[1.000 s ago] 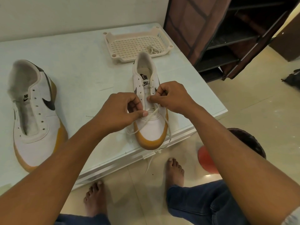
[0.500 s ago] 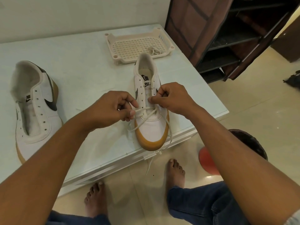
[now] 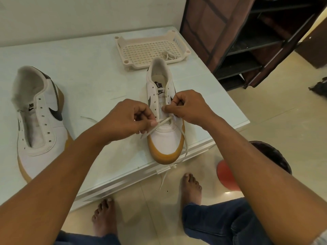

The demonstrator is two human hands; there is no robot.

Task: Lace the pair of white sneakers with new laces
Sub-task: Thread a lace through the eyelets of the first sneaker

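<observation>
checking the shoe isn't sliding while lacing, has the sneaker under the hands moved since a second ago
No. The sneaker keeps its heel just in front of the tray, toe at the table edge.

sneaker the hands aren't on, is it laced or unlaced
Unlaced. The untouched sneaker shows a row of empty eyelets, and nothing crosses its open tongue gap.

Head-worn view (wide-angle) steeply down, close over left hand (image 3: 127,121), right hand (image 3: 189,106).
</observation>
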